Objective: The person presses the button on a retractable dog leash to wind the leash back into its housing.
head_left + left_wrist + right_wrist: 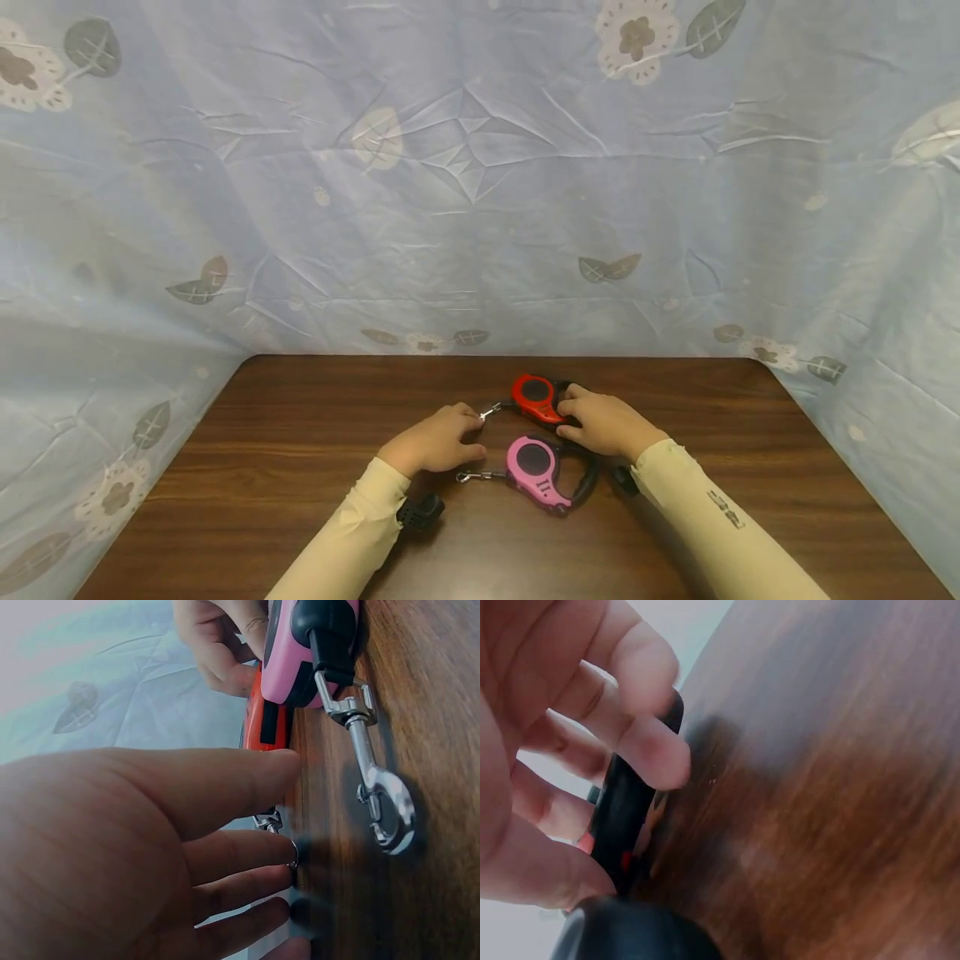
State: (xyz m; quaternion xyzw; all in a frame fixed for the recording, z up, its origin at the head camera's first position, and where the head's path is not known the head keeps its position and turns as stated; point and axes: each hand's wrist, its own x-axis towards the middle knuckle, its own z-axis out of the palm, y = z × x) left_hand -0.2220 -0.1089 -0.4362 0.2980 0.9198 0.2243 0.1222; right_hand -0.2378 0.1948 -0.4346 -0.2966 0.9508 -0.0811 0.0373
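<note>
A red retractable leash with a black handle lies toward the back of the table. My right hand holds it by the handle; in the right wrist view the fingers and thumb curl around the black grip. My left hand is low over the table, fingers extended, its fingertips right at the red leash's metal clip. In the left wrist view the fingers partly hide that clip. Nearer me, between both hands, lies a pink retractable leash, its silver snap hook pointing left.
The brown wooden table carries both leashes. A pale blue patterned cloth hangs behind the table's back edge and along its sides. A black wrist camera sits under the left wrist.
</note>
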